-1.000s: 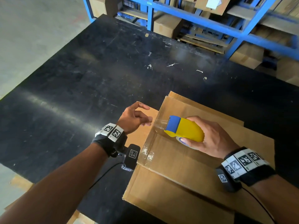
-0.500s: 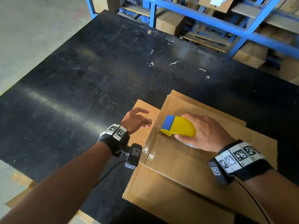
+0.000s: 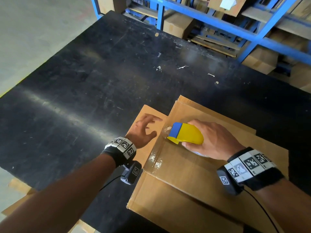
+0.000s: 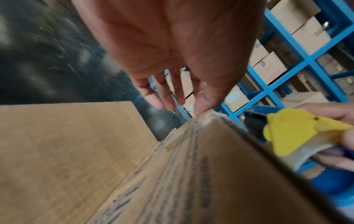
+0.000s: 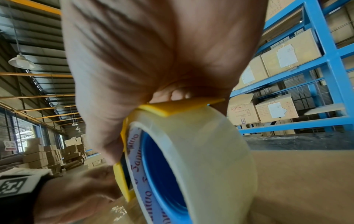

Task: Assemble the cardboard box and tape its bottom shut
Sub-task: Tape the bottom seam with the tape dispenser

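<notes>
The brown cardboard box (image 3: 193,174) stands on the black table (image 3: 84,81) with its closed flaps facing up. My right hand (image 3: 213,140) grips a yellow and blue tape dispenser (image 3: 185,133) pressed on the box top near its left edge. Clear tape (image 3: 156,158) shines down the left side, and the roll (image 5: 201,151) shows below my palm. My left hand (image 3: 144,130) hovers beside the box's left edge with fingers spread and relaxed, holding nothing. In the left wrist view its fingertips (image 4: 201,106) reach near the box's far corner (image 4: 206,118).
A loose flap (image 3: 148,115) sticks out on the left under my left hand, another flap (image 3: 168,207) at the front. Blue shelving (image 3: 235,22) loaded with cartons stands behind the table. The concrete floor (image 3: 33,31) lies to the left.
The dispenser has slid a little nearer the box's left edge. My left hand's fingers have opened and spread.
</notes>
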The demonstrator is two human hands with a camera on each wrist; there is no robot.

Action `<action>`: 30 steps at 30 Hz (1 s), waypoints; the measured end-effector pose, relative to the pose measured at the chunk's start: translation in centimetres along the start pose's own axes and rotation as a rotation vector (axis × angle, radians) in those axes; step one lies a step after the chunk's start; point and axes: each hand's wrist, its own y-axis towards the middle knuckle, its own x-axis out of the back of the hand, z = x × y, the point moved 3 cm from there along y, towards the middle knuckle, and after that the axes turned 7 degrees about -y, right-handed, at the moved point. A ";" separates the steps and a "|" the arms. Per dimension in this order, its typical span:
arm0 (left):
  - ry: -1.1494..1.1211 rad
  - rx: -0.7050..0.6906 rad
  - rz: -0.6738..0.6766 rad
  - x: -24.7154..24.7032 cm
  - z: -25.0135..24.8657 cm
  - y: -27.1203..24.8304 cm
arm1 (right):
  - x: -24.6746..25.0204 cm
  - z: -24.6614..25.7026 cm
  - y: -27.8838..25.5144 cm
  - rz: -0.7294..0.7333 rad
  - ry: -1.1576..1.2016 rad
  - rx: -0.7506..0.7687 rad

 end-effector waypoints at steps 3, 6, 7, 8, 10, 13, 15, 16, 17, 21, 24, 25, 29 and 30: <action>0.090 -0.232 0.126 -0.5 -1.4 0.2 | -0.1 0.2 0.0 0.010 0.039 0.038; 0.346 -0.264 0.246 -0.7 -2.0 0.7 | -0.3 0.1 0.0 0.022 0.027 0.098; 0.413 -0.250 0.263 -0.6 -2.1 0.9 | -0.4 0.0 0.0 0.027 0.031 0.109; 0.474 -0.241 0.270 -0.5 -2.2 1.0 | -0.6 -0.1 0.0 0.033 0.042 0.112; 0.558 -0.229 0.282 -0.4 -2.4 0.9 | -0.7 -0.4 -0.2 0.036 0.067 0.109; 0.601 -0.218 0.294 -0.3 -2.8 0.7 | -0.3 -1.8 -2.0 0.045 0.072 0.106; 0.619 -0.213 0.303 -0.2 -2.9 0.7 | 0.0 -4.0 -4.6 0.067 0.102 0.075; 0.625 -0.213 0.306 -0.2 -3.0 0.7 | 0.1 -5.5 -6.2 0.081 0.113 0.049; 0.626 -0.212 0.307 -0.2 -3.1 0.7 | 0.2 -7.2 -7.9 0.099 0.110 0.018; 0.634 -0.193 0.320 -0.3 -3.5 0.8 | 0.2 -12.9 -14.1 0.156 0.119 -0.114; 0.693 -0.166 0.336 -0.4 -4.3 1.0 | -0.4 -14.3 -15.4 0.151 0.140 -0.130; 0.728 -0.157 0.337 -0.5 -4.9 1.1 | -0.7 -14.4 -15.4 0.145 0.131 -0.122; 0.932 -0.141 0.348 -2.5 -8.9 2.1 | -1.6 -14.9 -15.6 0.117 0.142 -0.066; 0.947 -0.160 0.368 -3.9 -10.3 2.3 | -1.6 -15.0 -15.7 0.105 0.146 -0.054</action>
